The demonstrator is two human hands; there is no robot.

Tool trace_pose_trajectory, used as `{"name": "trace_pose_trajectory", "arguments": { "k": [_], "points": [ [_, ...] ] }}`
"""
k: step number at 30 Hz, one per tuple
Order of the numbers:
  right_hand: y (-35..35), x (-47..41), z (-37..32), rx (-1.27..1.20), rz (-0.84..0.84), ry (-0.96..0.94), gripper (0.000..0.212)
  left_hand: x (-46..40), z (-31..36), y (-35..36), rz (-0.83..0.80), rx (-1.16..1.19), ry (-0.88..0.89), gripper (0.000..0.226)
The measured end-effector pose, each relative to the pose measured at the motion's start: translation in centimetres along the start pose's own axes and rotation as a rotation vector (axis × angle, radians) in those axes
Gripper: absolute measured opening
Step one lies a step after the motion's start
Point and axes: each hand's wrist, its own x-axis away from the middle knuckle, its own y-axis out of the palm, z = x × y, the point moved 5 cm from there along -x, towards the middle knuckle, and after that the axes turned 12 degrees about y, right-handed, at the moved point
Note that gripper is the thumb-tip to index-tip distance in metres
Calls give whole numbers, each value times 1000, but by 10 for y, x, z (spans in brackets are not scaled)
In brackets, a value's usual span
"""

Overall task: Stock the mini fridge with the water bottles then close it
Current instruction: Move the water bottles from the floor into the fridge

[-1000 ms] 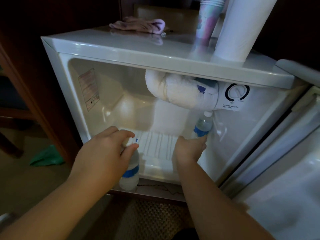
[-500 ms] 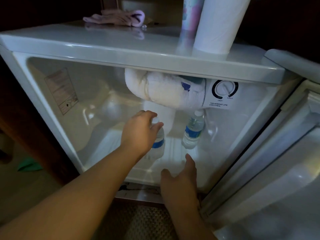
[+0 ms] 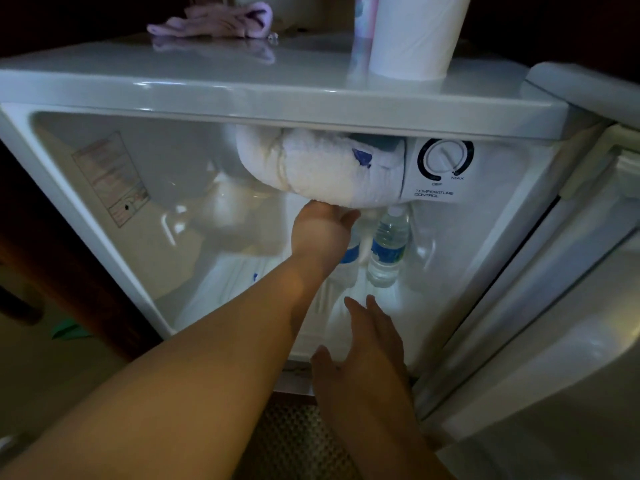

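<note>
The white mini fridge [image 3: 242,95] stands open, its door [image 3: 571,306] swung out to the right. One water bottle [image 3: 388,247] with a blue label stands upright at the back right of the fridge floor. My left hand [image 3: 322,233] reaches deep inside and is closed around the top of a second water bottle [image 3: 348,258], which stands just left of the first; most of it is hidden behind my hand. My right hand [image 3: 363,341] hovers with fingers spread over the front edge of the fridge floor and holds nothing.
A frosted freezer compartment [image 3: 322,168] hangs under the fridge ceiling, directly above my left hand. Beside it is the temperature dial [image 3: 445,161]. On top of the fridge stand a white paper roll [image 3: 412,36] and a pink cloth [image 3: 214,24].
My left hand has carried its bottle from the fridge's front edge to the back, beside the standing bottle. My right hand let go of that bottle and drew back to the front.
</note>
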Motion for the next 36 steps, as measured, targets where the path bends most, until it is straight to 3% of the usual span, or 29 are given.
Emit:
{"name": "trace_pose_trajectory", "arguments": {
  "k": [3, 7, 12, 17, 22, 27, 32, 36],
  "points": [
    [-7, 2, 1, 6, -16, 4, 77, -2, -5, 15, -9, 7, -7, 37],
    [-15, 2, 0, 10, -23, 0, 74, 6, -7, 32, -3, -119, 117, 44],
    [-21, 3, -5, -10, -24, -10, 75, 23, -29, 42, -74, -45, -24, 89],
    [-22, 3, -9, -18, -25, -34, 76, 24, -37, 55, -162, 91, -88, 55],
    [-19, 6, -11, -31, -45, -55, 81, 20, -34, 59, -106, 137, -97, 51],
    [-18, 6, -14, -15, -11, -75, 81, 22, -38, 61, -118, 194, -121, 61],
    [-13, 5, -19, 34, -3, -81, 82, 41, -53, 29, -213, 190, -228, 101],
    [2, 11, -34, 64, -47, -114, 82, 85, -62, -40, -204, 135, -196, 82]
  ]
}}
